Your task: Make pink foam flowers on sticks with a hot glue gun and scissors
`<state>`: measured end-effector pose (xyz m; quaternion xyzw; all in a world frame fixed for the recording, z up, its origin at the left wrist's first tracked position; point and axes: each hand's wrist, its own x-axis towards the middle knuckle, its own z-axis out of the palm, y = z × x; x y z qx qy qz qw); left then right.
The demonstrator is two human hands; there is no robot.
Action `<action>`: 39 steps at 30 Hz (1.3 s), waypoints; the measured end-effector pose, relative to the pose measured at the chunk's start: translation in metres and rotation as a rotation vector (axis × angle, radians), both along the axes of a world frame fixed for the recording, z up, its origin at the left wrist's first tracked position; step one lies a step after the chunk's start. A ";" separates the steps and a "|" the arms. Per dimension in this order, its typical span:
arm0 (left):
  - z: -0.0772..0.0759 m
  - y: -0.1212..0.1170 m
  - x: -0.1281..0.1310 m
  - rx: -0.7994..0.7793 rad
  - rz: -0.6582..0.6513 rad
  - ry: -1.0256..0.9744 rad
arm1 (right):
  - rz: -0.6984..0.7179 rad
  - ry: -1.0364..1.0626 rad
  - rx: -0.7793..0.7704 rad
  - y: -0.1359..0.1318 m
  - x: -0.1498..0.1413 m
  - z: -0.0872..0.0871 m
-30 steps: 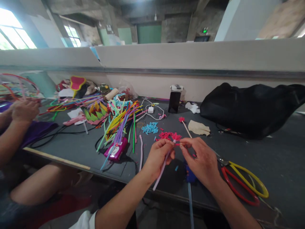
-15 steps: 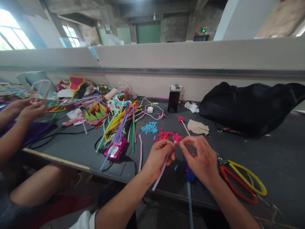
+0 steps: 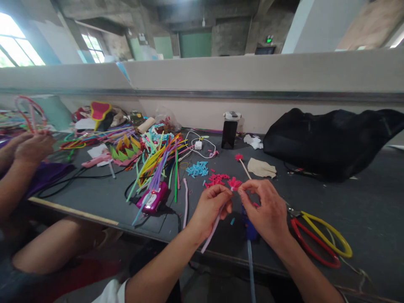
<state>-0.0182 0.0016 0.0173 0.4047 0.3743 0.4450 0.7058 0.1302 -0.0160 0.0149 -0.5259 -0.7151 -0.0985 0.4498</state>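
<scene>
My left hand (image 3: pixel 213 208) pinches a pale lilac pipe cleaner (image 3: pixel 211 235), whose tail hangs down past my palm. At its upper end, by my fingertips, a small red tufted flower (image 3: pixel 234 183) fans out. My right hand (image 3: pixel 267 210) has thumb and forefinger pressed together at the flower's right side; what lies between them is too small to make out. Short red pipe cleaner pieces (image 3: pixel 217 179) lie just behind, with blue pieces (image 3: pixel 197 169) to their left. A finished-looking red flower on a stem (image 3: pixel 244 165) rests beyond my right hand.
Red-and-yellow-handled pliers or cutters (image 3: pixel 318 237) lie to the right, near a black bag (image 3: pixel 328 143). A blue object (image 3: pixel 250 225) sits under my right hand. Left are a purple device (image 3: pixel 153 200), a pipe cleaner bundle (image 3: pixel 160 164), a pink glue gun (image 3: pixel 97 160) and a co-worker's hands (image 3: pixel 31 147).
My hands have stayed nearly in place, with the fingertips shifting slightly at the flower. The co-worker's hands have moved left with the looped piece they hold.
</scene>
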 end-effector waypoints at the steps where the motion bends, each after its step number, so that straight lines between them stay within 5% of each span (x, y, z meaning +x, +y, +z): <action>1: 0.000 0.000 0.000 0.000 0.002 0.004 | -0.002 0.001 -0.001 0.000 0.000 0.000; 39: -0.001 0.000 0.000 0.041 0.005 0.034 | -0.020 0.038 -0.004 -0.001 -0.001 0.001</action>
